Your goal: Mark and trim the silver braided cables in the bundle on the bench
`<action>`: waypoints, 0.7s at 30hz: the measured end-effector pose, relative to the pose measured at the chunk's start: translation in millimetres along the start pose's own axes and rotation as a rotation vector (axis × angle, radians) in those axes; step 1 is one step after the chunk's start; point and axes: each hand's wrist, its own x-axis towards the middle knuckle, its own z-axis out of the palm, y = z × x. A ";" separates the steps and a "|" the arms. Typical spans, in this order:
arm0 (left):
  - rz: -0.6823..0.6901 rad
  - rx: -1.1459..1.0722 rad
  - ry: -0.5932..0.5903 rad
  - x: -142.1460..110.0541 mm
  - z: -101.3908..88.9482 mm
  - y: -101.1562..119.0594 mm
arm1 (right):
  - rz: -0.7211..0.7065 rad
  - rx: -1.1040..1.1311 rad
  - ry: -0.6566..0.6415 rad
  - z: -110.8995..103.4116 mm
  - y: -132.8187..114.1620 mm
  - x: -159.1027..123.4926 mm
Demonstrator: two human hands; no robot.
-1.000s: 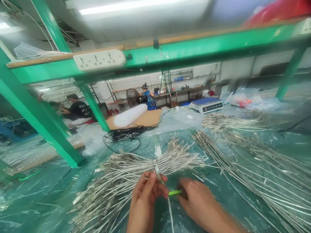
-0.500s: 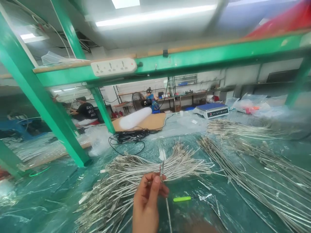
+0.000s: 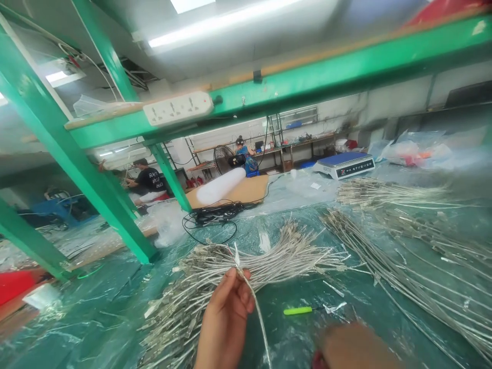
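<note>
My left hand pinches a thin silvery braided cable between thumb and fingers near its end. A pale tip stands up above the fingertips, and the rest of the cable hangs down past the lower edge. Low on the right is my right hand, smeared by motion, its fingers hard to make out. Between the two hands lies a small tool with a bright green handle and a thin dark shaft. Behind my left hand spreads a big pile of similar cables.
More cable bundles stretch along the right. A digital scale and plastic bags stand farther back. Black cords lie by a white roll. A green frame post rises at left. Two people sit in the background.
My left hand has turned and shifted slightly left, with the cable still pinched. My right hand has come further into view at the bottom right. The whole view has tilted.
</note>
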 end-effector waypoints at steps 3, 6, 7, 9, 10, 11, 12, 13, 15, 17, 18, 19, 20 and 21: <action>0.019 0.032 0.003 0.9 0.6 -1.3 | 0.042 -0.085 0.074 -22.4 -1.2 2.6; 0.092 0.105 0.005 -1.9 3.6 -5.2 | 0.007 -0.016 0.187 -31.5 -7.3 1.3; 0.122 0.129 0.006 -3.7 4.8 -6.8 | -0.010 0.037 0.229 -31.5 -10.6 1.2; 0.183 0.193 0.003 -7.7 6.8 -10.4 | -0.035 0.150 0.289 -29.6 -19.1 1.4; 0.209 0.237 -0.001 -9.5 7.4 -12.3 | -0.058 0.204 0.289 -28.3 -24.0 1.4; 0.228 0.286 -0.009 -10.9 7.7 -14.3 | -0.086 0.252 0.280 -27.3 -28.9 1.0; 0.241 0.336 -0.020 -11.9 7.7 -16.3 | -0.116 0.284 0.275 -26.6 -33.5 0.4; 0.251 0.381 -0.032 -12.4 7.4 -18.3 | -0.140 0.298 0.280 -26.1 -37.5 -0.5; 0.260 0.428 -0.050 -12.5 6.7 -21.6 | -0.162 0.292 0.306 -25.9 -42.9 -2.1; 0.265 0.438 -0.059 -12.3 6.8 -23.7 | -0.141 0.249 0.329 -25.7 -44.4 -2.4; 0.267 0.440 -0.058 -12.4 7.3 -24.2 | -0.128 0.224 0.338 -25.4 -44.0 -1.7; 0.267 0.443 -0.057 -12.7 8.2 -24.4 | -0.113 0.205 0.345 -24.8 -43.1 -0.6; 0.264 0.446 -0.058 -13.1 9.2 -24.4 | -0.097 0.192 0.354 -24.0 -42.0 0.9; 0.258 0.451 -0.062 -13.5 10.1 -24.2 | -0.085 0.183 0.366 -23.1 -40.9 2.4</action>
